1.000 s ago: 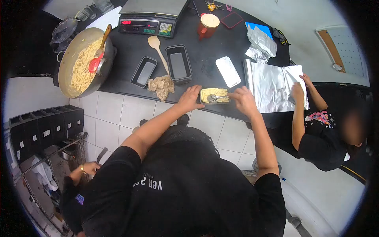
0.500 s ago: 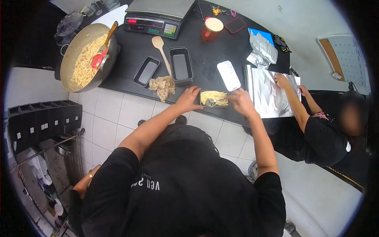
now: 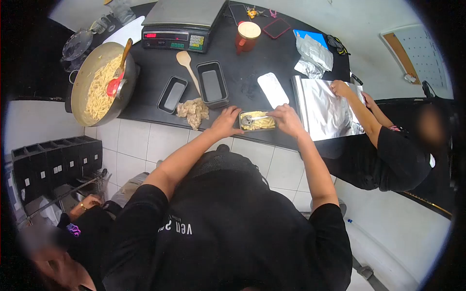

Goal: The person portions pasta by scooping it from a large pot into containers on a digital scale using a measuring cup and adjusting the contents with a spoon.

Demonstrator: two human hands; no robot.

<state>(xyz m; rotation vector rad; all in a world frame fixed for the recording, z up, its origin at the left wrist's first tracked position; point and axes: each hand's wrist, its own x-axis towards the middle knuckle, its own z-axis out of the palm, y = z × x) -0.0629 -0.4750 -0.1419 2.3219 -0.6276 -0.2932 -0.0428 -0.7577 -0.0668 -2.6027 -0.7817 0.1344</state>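
Note:
At the table's front edge a small loaf pan [image 3: 258,129] holds pale yellow pasta-like food [image 3: 264,123]. My left hand [image 3: 226,122] braces the pan's left end, with the thumb at the near corner and the fingers at the far one. My right hand [image 3: 287,120] is closed around the handle of a metal spoon [image 3: 248,120], its bowl lying on the food at the left. Just behind my right hand lies a white rectangular lid-like piece [image 3: 273,89]. Crumpled brown paper [image 3: 194,113] sits left of my left hand.
Two dark loaf pans, a smaller one [image 3: 172,94] and a larger one [image 3: 212,85], flank a wooden spoon [image 3: 184,59]. A big pot [image 3: 77,104] of pasta stands left, a scale [image 3: 172,40] and red mug [image 3: 246,42] behind. Right, a co-worker's hands handle foil [image 3: 318,109].
The spoon's bowl has moved left and toward the far side of the pan, and my right hand has shifted with it. Another person has come into view at lower left. The camera has turned slightly.

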